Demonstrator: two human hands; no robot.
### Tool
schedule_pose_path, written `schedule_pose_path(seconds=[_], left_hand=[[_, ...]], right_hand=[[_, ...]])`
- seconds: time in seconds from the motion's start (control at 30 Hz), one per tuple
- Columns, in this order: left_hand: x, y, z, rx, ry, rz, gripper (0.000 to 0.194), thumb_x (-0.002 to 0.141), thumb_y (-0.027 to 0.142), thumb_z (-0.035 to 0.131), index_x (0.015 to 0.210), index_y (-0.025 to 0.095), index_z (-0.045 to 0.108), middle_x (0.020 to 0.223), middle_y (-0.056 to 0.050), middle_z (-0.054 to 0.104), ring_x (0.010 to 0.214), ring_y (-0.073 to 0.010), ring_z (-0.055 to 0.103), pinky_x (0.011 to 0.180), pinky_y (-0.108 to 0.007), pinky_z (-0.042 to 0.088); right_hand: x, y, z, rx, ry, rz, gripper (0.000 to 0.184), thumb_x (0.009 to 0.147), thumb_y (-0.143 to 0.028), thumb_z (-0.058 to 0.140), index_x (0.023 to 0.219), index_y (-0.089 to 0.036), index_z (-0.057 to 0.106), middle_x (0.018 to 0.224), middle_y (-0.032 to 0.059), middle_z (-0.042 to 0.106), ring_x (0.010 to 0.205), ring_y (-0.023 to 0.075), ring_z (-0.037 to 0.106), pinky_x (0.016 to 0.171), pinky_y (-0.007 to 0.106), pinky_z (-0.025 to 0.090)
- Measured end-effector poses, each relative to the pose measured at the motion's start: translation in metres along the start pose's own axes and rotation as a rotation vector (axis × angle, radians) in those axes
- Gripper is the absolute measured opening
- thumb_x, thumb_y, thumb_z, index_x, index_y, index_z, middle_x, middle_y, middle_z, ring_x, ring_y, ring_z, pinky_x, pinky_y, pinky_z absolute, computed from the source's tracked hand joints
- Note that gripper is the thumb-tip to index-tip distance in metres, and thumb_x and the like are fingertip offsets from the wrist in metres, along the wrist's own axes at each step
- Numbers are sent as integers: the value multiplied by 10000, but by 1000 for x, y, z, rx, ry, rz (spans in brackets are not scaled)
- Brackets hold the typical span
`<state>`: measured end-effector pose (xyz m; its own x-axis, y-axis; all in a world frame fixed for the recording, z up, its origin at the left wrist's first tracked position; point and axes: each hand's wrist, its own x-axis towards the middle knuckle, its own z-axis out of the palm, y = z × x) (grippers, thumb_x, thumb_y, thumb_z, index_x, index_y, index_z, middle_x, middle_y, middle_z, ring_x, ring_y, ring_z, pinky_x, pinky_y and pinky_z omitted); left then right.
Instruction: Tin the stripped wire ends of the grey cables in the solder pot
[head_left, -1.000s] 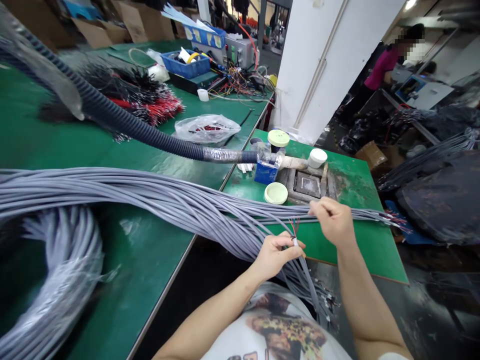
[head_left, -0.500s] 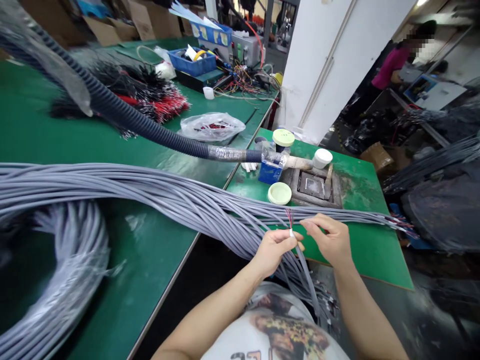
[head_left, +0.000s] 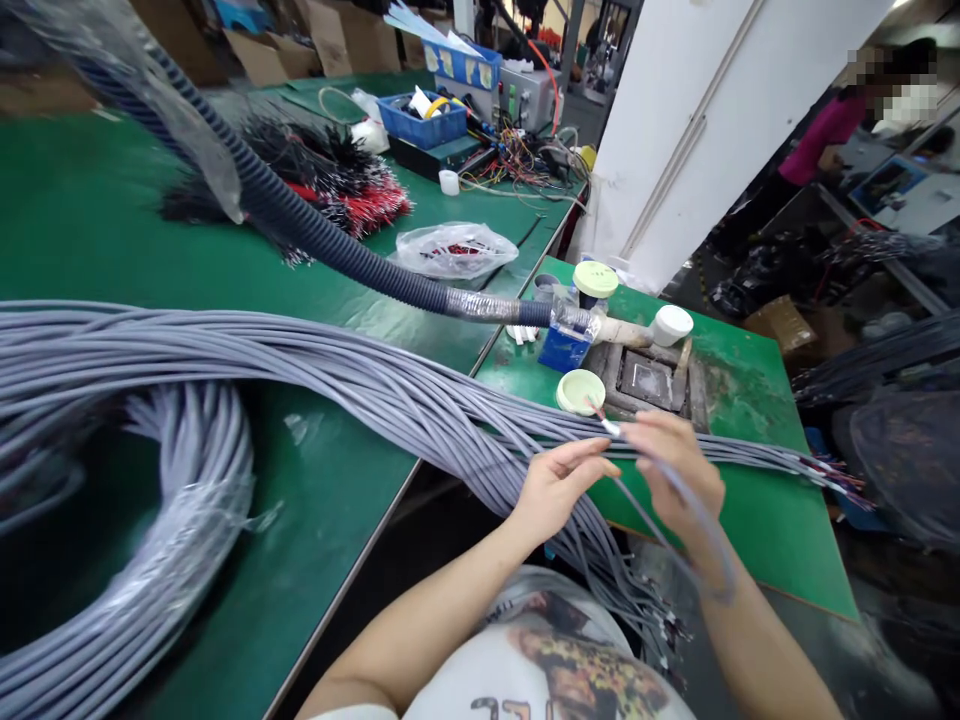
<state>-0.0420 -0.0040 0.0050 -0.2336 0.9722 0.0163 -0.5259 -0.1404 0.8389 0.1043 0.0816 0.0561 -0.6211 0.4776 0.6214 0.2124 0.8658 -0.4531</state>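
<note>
My right hand (head_left: 682, 480), smeared by motion, is closed on a grey cable (head_left: 703, 510). The cable's tip, with a white band (head_left: 611, 428) and thin reddish wires (head_left: 597, 408), sticks out to the left of its fingers, in front of the pale green lid. The rest of the cable curves down past my right wrist in a blurred loop. My left hand (head_left: 559, 490) is just left of it, thumb and forefinger stretched out with their tips apart. A blurred grey strand runs up to the left thumb tip. Behind both hands lies a thick bundle of grey cables (head_left: 390, 385).
On the green board (head_left: 750, 400) stand a pale green lid (head_left: 580, 391), white cup (head_left: 671, 325), blue box (head_left: 564, 348) and square metal pot (head_left: 649, 383). A ribbed hose (head_left: 337, 245) crosses above. A cable coil (head_left: 202, 520) lies left. Another person (head_left: 821, 135) is at the back right.
The cable tip has passed from my left hand to my right and moved right and upward. My left thumb and forefinger have spread apart. The whole view has shifted slightly.
</note>
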Motion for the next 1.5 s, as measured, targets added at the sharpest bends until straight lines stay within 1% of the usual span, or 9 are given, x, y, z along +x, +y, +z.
schedule_pose_path(seconds=[0.1, 0.2, 0.33, 0.5, 0.9, 1.07, 1.17, 1.27, 1.5], left_hand=[[-3, 0, -17, 438, 83, 317, 218, 824, 305, 643, 996, 200, 728, 823, -76, 744, 816, -203, 602, 842, -367, 434], [-4, -8, -32, 701, 89, 493, 169, 830, 252, 624, 956, 227, 733, 829, -67, 745, 814, -207, 612, 835, -374, 419], [-3, -17, -39, 859, 28, 630, 179, 823, 201, 623, 980, 223, 706, 862, -53, 745, 830, -190, 628, 823, -355, 414], [0, -18, -38, 904, 35, 769, 167, 828, 177, 619, 985, 204, 669, 813, -30, 739, 794, -172, 622, 785, -348, 415], [0, -17, -39, 939, 29, 806, 148, 835, 187, 615, 978, 199, 653, 787, -21, 734, 781, -161, 624, 771, -343, 411], [0, -16, -38, 943, 25, 817, 147, 828, 179, 622, 972, 194, 648, 788, -22, 735, 772, -160, 623, 767, -343, 410], [0, -15, -39, 946, 24, 820, 156, 822, 171, 625, 975, 195, 645, 789, -21, 733, 770, -159, 623, 763, -342, 416], [0, -15, -39, 945, 17, 818, 174, 815, 159, 628, 985, 194, 641, 792, -20, 732, 779, -159, 627, 767, -341, 425], [-2, -16, -41, 953, -4, 796, 192, 815, 143, 618, 996, 205, 639, 822, -21, 732, 799, -159, 626, 796, -346, 440]], right_hand=[[31, 18, -3, -16, 132, 248, 198, 912, -234, 505, 1009, -226, 677, 983, 65, 715, 981, 226, 637, 894, 406, 484], [56, 38, 2, -33, 139, 337, 220, 915, -317, 513, 905, -188, 691, 854, 61, 728, 831, 202, 656, 795, 346, 492], [71, 56, 17, -54, 66, 373, 275, 909, -368, 517, 876, -167, 703, 802, 55, 732, 685, 164, 613, 662, 284, 459], [73, 66, 30, -72, 16, 367, 283, 897, -386, 534, 865, -169, 713, 756, 36, 729, 546, 128, 520, 547, 257, 392], [73, 79, 41, -43, -26, 368, 273, 901, -385, 524, 881, -177, 699, 800, 41, 736, 716, 179, 638, 682, 289, 462], [74, 78, 42, -54, -28, 369, 275, 898, -377, 527, 876, -169, 706, 794, 44, 737, 707, 177, 640, 676, 286, 469], [75, 75, 31, -99, 8, 371, 283, 898, -381, 525, 871, -174, 718, 793, 45, 739, 672, 171, 636, 653, 284, 471], [73, 79, 9, -134, 100, 357, 276, 900, -371, 526, 879, -175, 718, 805, 53, 742, 754, 192, 666, 718, 302, 490], [58, 115, -36, -363, 200, 373, 275, 897, -323, 504, 802, -167, 710, 770, 66, 742, 795, 217, 681, 771, 333, 498]])
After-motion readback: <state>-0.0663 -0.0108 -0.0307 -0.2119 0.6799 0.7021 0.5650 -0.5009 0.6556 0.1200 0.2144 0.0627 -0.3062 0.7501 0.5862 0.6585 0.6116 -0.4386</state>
